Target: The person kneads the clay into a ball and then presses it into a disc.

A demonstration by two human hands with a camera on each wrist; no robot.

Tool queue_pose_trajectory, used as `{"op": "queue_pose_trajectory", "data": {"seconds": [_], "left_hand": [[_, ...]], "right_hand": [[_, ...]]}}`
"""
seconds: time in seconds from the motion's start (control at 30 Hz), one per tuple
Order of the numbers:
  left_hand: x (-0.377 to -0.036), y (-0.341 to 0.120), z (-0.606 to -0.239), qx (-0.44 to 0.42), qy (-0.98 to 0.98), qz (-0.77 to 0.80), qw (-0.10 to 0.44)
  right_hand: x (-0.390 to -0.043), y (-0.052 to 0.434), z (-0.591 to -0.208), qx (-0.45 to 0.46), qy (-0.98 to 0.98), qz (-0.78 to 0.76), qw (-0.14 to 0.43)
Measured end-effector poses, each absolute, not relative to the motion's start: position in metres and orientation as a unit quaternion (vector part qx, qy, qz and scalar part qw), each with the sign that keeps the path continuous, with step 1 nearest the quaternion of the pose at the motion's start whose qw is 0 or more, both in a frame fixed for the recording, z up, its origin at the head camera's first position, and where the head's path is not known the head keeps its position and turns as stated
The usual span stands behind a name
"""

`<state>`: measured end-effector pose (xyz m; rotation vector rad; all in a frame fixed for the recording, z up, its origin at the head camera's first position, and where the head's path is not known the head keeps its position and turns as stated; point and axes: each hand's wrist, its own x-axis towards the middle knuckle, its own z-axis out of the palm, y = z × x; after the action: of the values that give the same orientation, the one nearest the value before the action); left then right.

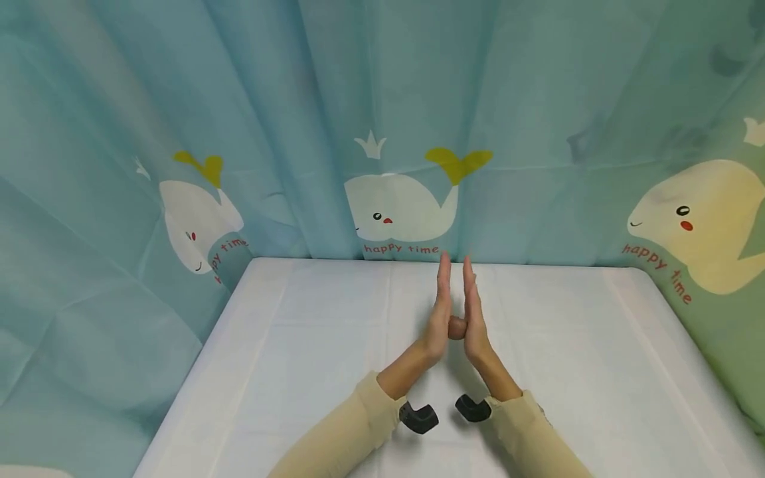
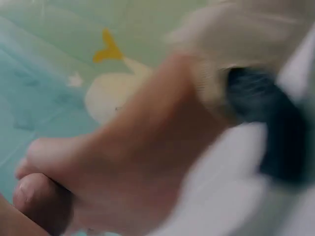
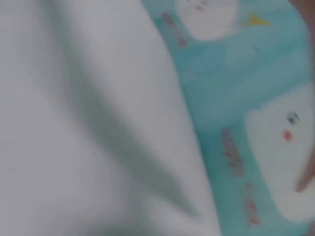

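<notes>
A small brown rounded lump is held between two palms above the white table. My left hand presses on it from the left, palm inward, its straight fingers pointing away from me. From the other side my right hand presses with straight fingers too, and a gap shows between the two sets of fingertips. In the left wrist view the lump looks smooth and sits against the blurred right palm. The right wrist view has only a sliver of skin at its right edge; the lump is out of sight there.
A white table lies under both hands. Behind it hangs a blue-green curtain printed with whales and "happy time". Dark curved pieces, one at the left wrist and one at the right wrist, stick out from the beige sleeves.
</notes>
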<state>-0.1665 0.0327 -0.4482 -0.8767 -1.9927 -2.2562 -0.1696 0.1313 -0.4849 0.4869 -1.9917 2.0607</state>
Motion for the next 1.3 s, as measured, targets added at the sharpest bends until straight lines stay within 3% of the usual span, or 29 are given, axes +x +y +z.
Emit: {"op": "queue_pose_trajectory", "data": {"seconds": [0.2,0.37,0.5,0.67,0.77,0.9,1.0,1.13,1.3], "left_hand": [[-0.178,0.03,-0.457,-0.252,-0.691,-0.675,0.063],[-0.166,0.038,-0.469,-0.246,-0.692,-0.679,0.011],[-0.158,0.041,-0.461,-0.266,-0.644,-0.717,-0.023],[-0.168,0.039,-0.452,-0.269,-0.628,-0.73,-0.006],[-0.176,0.04,-0.46,-0.246,-0.649,-0.72,0.003],[-0.169,0.044,-0.473,-0.229,-0.657,-0.718,-0.03],[-0.162,0.045,-0.471,-0.23,-0.636,-0.736,-0.039],[-0.163,0.043,-0.456,-0.249,-0.624,-0.741,-0.015],[-0.175,0.036,-0.448,-0.263,-0.643,-0.719,0.021]], "right_hand": [[-0.142,0.117,-0.48,0.185,-0.679,0.702,0.105],[-0.154,0.13,-0.463,0.163,-0.678,0.707,0.121],[-0.168,0.14,-0.473,0.154,-0.673,0.713,0.123],[-0.152,0.132,-0.488,0.179,-0.675,0.708,0.106],[-0.143,0.126,-0.48,0.197,-0.688,0.687,0.125],[-0.151,0.13,-0.461,0.197,-0.698,0.669,0.16],[-0.165,0.137,-0.459,0.183,-0.696,0.677,0.154],[-0.169,0.138,-0.477,0.176,-0.679,0.701,0.129],[-0.148,0.122,-0.487,0.2,-0.679,0.697,0.12]]}}
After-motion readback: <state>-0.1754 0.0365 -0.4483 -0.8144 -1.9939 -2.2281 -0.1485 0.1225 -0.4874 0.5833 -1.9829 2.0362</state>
